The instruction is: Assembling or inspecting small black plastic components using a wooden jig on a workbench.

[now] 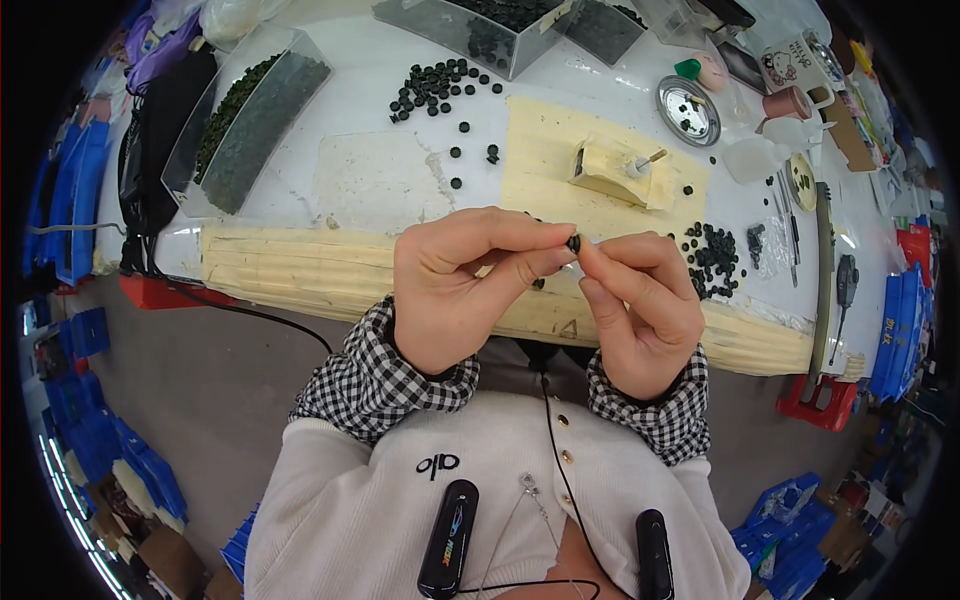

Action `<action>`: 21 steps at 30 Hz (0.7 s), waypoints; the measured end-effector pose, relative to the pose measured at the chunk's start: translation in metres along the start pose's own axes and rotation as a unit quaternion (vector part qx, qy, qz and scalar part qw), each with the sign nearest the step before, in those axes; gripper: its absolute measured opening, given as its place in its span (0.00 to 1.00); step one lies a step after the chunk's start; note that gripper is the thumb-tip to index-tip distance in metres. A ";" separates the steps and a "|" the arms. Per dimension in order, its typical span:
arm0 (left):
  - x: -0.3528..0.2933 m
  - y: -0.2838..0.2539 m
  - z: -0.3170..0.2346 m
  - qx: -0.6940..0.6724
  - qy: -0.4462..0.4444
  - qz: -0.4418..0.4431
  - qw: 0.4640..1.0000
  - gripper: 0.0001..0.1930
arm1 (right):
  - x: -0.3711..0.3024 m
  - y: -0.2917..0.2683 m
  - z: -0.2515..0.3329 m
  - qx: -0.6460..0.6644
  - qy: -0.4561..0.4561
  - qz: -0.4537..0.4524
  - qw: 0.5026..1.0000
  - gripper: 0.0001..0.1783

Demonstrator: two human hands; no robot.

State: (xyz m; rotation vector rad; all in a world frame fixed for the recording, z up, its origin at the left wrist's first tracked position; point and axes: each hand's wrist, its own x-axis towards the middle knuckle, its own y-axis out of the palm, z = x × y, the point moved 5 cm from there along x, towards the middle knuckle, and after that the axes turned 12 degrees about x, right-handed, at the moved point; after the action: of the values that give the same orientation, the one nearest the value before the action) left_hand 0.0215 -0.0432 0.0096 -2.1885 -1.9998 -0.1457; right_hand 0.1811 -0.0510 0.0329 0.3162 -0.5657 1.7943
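A small round black part [573,244] is held up over the table's near edge, between the fingertips of both hands. My left hand [455,285] pinches it from the left with thumb and forefinger. From the right, the forefinger of my right hand [645,305] meets it, the other fingers curled in; its exact grip is partly hidden. Just beyond the hands, a wooden block fixture [600,175] with a thin upright pin stands on a yellow taped sheet [530,130]. Loose black parts [714,258] lie in a pile right of my right hand.
More black knobbed pieces [435,88] are scattered at the far middle. Clear bins [245,130] of dark parts stand at the left and back. A round metal tin [688,110], hand tools [790,230] and a screwdriver [846,285] lie right. A black cable [270,312] hangs below the edge.
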 end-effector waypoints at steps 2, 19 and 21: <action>0.001 0.002 0.003 -0.037 -0.024 -0.006 0.999 0.09 | 0.002 -0.001 0.000 -0.002 0.003 0.001 1.000 0.18; 0.000 0.015 0.033 -0.481 -0.231 0.102 0.839 0.10 | 0.051 -0.054 -0.016 -0.247 0.015 -0.093 0.965 0.06; 0.000 0.015 0.034 -0.481 -0.234 0.109 0.838 0.10 | 0.051 -0.056 -0.002 -0.227 -0.025 -0.132 0.965 0.06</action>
State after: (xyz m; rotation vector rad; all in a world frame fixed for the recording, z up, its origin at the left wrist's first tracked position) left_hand 0.0351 -0.0382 -0.0243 -3.3204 -2.1441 -0.8147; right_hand 0.2200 0.0038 0.0679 0.1119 -0.9051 1.3572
